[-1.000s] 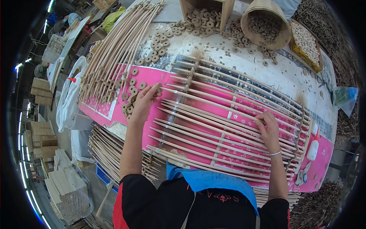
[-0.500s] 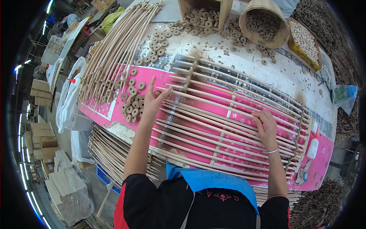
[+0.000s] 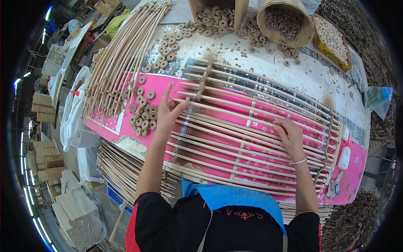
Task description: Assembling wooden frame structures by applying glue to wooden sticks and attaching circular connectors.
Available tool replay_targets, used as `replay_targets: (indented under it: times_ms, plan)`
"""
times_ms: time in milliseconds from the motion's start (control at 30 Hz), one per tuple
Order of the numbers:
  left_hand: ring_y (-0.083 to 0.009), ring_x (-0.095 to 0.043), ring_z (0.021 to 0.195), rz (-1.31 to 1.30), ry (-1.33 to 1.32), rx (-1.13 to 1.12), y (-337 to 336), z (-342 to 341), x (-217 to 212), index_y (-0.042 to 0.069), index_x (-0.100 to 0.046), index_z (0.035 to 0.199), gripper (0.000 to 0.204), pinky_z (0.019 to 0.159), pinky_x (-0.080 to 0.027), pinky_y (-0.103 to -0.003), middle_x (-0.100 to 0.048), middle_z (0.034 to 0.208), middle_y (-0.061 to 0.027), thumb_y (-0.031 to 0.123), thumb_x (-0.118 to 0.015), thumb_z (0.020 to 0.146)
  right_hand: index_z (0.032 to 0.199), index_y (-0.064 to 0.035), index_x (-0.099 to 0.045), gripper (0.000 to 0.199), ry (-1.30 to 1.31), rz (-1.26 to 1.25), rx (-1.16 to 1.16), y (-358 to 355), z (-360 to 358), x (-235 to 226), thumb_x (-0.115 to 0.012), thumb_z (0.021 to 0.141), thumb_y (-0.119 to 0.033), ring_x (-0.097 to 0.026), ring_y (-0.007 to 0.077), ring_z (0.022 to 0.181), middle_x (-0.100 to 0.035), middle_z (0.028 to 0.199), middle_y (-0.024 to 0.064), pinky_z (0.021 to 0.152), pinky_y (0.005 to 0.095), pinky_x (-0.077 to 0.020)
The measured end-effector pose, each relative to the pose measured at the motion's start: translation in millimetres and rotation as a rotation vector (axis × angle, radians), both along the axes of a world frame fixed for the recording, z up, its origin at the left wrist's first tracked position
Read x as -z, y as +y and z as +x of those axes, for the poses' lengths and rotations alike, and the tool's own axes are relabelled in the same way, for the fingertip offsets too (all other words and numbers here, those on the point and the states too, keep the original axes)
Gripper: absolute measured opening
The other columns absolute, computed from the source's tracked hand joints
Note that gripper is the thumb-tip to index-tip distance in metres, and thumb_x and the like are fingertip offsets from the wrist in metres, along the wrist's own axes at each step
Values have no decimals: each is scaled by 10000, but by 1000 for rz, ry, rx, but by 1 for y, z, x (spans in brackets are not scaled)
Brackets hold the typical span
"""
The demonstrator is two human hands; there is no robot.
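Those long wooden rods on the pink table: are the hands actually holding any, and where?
The left hand pinches the left end of one rod. The right hand rests fingertips on rods further right; a closed grip cannot be told.

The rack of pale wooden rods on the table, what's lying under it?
Under the rack of pale wooden rods a pink printed sheet shows through the gaps. The rods themselves and both hands cover parts of it.

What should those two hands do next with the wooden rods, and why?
Probably slide the rod under both hands into line with its neighbours. The left hand pinches its end near the loose wooden rings, the right hand presses it mid-frame, and the rods lie unevenly spaced.
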State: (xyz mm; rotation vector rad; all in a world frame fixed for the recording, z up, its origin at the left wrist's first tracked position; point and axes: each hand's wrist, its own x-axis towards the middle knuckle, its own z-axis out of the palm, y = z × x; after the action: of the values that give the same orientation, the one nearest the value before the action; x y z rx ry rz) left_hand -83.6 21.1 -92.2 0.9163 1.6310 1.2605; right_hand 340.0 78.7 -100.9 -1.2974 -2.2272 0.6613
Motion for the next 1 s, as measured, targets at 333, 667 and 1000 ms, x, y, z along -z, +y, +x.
replay_targets:
  times_ms: [333,667,1000]
  plan:
    - [-79,-698,871,-24,90,72,1,-9,18,101,-326,1672,864,770,-503,-237,-759,918,-51,209,-810,965,968,-34,-686,122,45,37,-6,4,-1,4,-730,960,-148,-646,320,837,-650,891,115,714,420,-506]
    - [-269,-665,923,139,1077,270,2,-4,-22,207,-746,1282,462,791,-536,-398,-655,981,-44,225,-850,832,983,-30,-698,125,61,32,-5,4,5,8,-725,967,-150,-639,328,837,-651,901,123,723,426,-505]
    - [-290,-656,991,157,1018,344,1,-6,-7,161,-747,1160,379,875,-513,-443,-653,1060,-55,167,-845,794,994,-12,-695,153,108,-51,37,2,2,14,-757,942,-142,-659,299,824,-643,880,116,708,391,-513]
